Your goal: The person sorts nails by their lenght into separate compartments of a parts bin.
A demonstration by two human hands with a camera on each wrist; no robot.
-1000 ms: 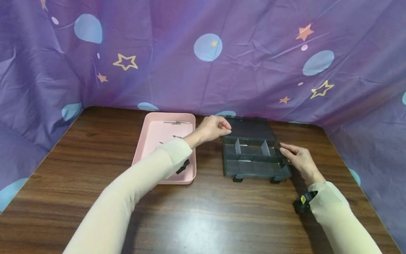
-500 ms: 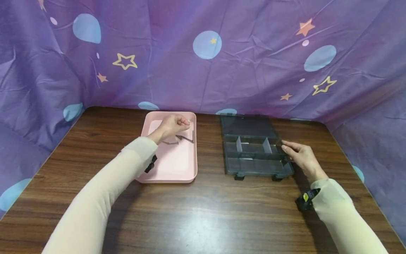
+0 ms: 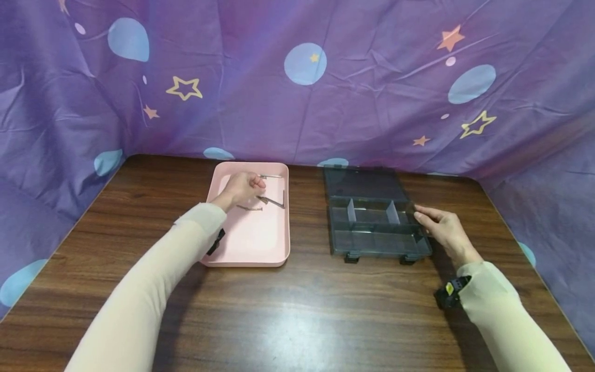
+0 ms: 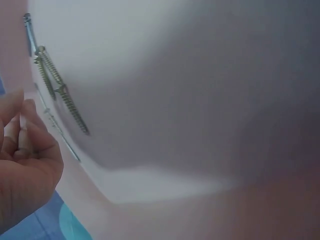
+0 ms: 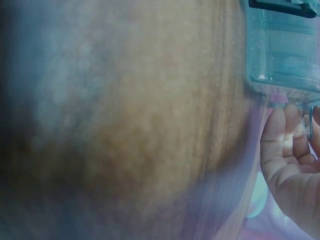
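The left hand (image 3: 241,187) is down in the far part of the pink tray (image 3: 251,243), fingers curled in over the loose screws (image 3: 271,201) lying there. From the head view it looks to be closing on one, but I cannot tell whether anything is pinched yet; the left wrist view shows the fingertips (image 4: 22,135) bunched together just beside a long threaded screw (image 4: 62,95), apart from it. The right hand (image 3: 441,227) rests against the right edge of the dark compartment box (image 3: 376,232), fingers fairly straight, steadying it with its lid lying open on the far side. Box and tray sit side by side on the wooden surface (image 3: 297,310), tray left, box right.

I'd judge this the picking-up step: a screw being chosen from the tray. The next move calls for a fine pinch on one thin shaft without dragging its neighbours, then a carry rightward over the tray wall to one of the small divided compartments.
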